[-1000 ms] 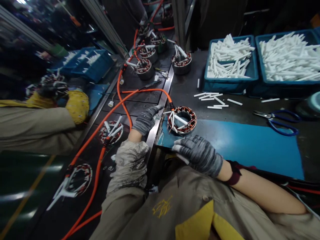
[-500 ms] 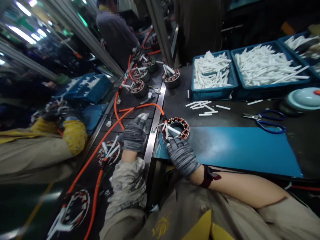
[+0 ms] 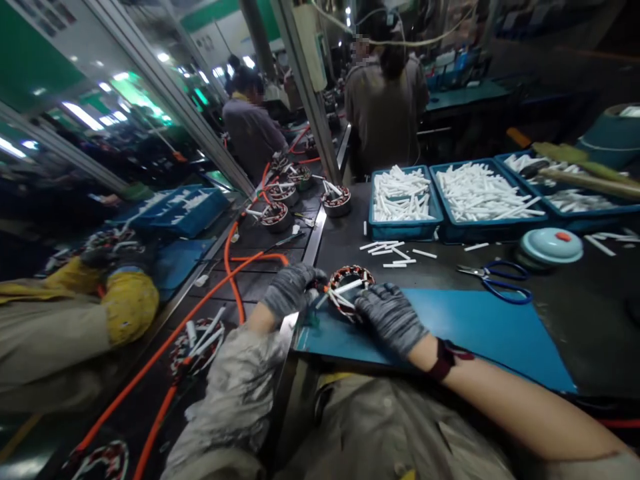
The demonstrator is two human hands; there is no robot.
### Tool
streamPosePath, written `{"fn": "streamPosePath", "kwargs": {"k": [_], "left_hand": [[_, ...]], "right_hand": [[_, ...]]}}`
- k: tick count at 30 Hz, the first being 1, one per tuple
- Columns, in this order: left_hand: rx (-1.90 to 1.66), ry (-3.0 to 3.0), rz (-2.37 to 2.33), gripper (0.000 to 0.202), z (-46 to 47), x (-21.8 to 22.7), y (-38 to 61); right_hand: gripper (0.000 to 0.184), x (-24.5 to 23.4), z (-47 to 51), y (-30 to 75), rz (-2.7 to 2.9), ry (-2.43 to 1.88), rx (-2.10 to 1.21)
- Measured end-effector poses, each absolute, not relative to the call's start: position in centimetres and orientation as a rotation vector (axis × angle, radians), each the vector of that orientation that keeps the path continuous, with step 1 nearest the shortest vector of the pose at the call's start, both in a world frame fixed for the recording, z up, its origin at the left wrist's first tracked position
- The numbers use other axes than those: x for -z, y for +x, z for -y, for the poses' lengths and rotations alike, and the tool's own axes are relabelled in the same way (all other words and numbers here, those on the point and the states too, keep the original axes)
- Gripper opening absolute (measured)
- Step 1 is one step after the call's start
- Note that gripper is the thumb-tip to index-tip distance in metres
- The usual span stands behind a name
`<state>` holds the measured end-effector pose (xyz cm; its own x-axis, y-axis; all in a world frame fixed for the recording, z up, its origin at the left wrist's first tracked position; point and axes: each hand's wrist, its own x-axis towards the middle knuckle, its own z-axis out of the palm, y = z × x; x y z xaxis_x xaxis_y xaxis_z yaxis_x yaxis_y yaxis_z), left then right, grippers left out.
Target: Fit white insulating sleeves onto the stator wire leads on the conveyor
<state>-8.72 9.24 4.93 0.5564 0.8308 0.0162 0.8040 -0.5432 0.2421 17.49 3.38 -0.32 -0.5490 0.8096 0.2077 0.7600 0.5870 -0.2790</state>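
The right hand (image 3: 391, 319), in a grey knit glove, has its fingers bent against the near right rim of a wound ring (image 3: 351, 271); whether they pinch it, I cannot tell. The left hand (image 3: 291, 291) curls over the end of an orange cable (image 3: 273, 257) at the ring's left side; how firmly it grips is hidden.

The ring lies flat at the left end of a blue mat (image 3: 465, 333), with white sleeves (image 3: 349, 287) across its opening. It is probably heavy for its size and stiff, the windings and thin leads more easily damaged; the outer rim looks the safest hold. The cable will likely be springy and tug at the ring.

The mat looks smooth, so the ring may slide. Beyond it, on the dark bench, lie blue-handled cutters (image 3: 484, 273), loose white tubes (image 3: 395, 265) and a lidded pot (image 3: 550, 247), then blue trays (image 3: 406, 231) of tubes. Further off, more wound rings (image 3: 336, 203) stand beside a metal post (image 3: 307, 87); people (image 3: 387, 100) work in a dim, lamp-lit hall.
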Motion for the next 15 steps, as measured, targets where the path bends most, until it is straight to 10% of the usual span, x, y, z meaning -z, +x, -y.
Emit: {"fn": "streamPosePath", "kwargs": {"k": [15], "left_hand": [[-0.636,2.347,-1.101,0.04,-6.4,0.3,-4.5]], "right_hand": [[0.046,0.5,-5.4,23.2,2.35,-1.133,0.156]]}}
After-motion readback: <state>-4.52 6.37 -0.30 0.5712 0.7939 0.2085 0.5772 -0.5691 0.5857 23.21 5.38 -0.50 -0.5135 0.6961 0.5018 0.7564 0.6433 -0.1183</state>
